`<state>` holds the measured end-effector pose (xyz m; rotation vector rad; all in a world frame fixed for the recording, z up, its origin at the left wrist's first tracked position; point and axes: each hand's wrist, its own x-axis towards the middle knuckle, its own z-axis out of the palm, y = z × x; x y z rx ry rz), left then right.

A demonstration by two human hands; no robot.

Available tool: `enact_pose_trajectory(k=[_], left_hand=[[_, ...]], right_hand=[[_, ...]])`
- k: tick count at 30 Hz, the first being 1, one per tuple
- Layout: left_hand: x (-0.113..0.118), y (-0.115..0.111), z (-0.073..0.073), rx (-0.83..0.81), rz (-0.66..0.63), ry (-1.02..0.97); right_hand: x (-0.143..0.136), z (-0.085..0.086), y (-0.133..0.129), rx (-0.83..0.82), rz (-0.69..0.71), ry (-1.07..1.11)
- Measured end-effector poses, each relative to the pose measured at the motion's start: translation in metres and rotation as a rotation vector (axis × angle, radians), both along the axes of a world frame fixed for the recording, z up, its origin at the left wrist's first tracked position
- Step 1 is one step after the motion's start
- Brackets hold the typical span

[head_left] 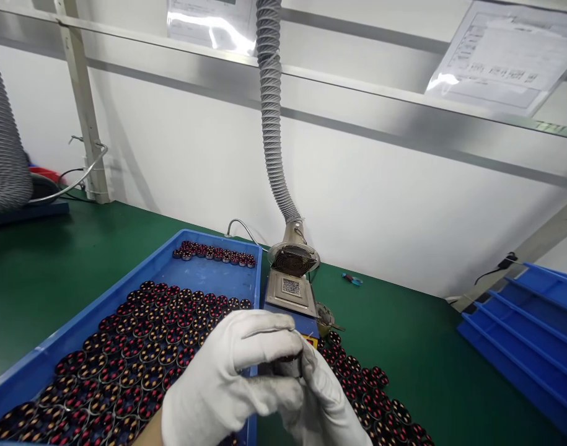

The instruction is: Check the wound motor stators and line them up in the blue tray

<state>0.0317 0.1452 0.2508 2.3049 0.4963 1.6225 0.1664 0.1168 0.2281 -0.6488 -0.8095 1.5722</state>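
Note:
Both of my hands wear white gloves and come together in front of the tray's right edge. My left hand (232, 378) is closed, its fingers curled around a small round motor stator (289, 367) with a metal side and a dark red top. My right hand (327, 396) presses against the same part from the right, fingers bent over it. Much of the part is hidden by the gloves. Left of my hands, a blue tray (171, 248) holds rows of similar round parts (148, 353) with red and gold coils.
More stators (367, 396) lie loose on the green table (432, 347) at right. Beyond my hands stands a soldering-type device with a flat metal plate (290, 291) under a grey extraction hose (271, 118). Small cutters (352, 279) lie behind it. Blue trays (529, 334) are stacked at far right.

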Motion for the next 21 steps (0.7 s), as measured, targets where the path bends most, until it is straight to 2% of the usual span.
enact_pose_trajectory(k=[6,8,11,14,16,17,19,21], left_hand=[[-0.002,0.000,-0.006,-0.015,0.023,-0.129],[-0.003,-0.004,-0.006,-0.140,0.012,-0.219],[-0.006,-0.010,-0.002,-0.420,0.031,-0.388],[-0.007,-0.012,0.001,-0.587,0.020,-0.290],[-0.005,-0.010,0.000,-0.548,-0.033,-0.201],[-0.004,-0.010,-0.001,-0.479,-0.046,-0.198],[-0.002,-0.008,-0.003,-0.299,-0.011,-0.220],[-0.002,-0.007,-0.003,-0.194,0.057,-0.203]], right_hand=[[-0.001,-0.008,0.017,0.047,-0.019,-0.054],[0.001,-0.010,0.020,0.076,-0.044,-0.077],[0.003,-0.012,0.018,0.061,-0.053,-0.082],[0.001,-0.011,0.015,0.047,-0.105,-0.079],[-0.002,-0.010,0.016,0.075,-0.146,-0.099],[-0.003,-0.010,0.016,0.090,-0.168,-0.105],[-0.005,-0.009,0.017,0.108,-0.201,-0.101],[-0.004,-0.008,0.016,0.100,-0.193,-0.068]])
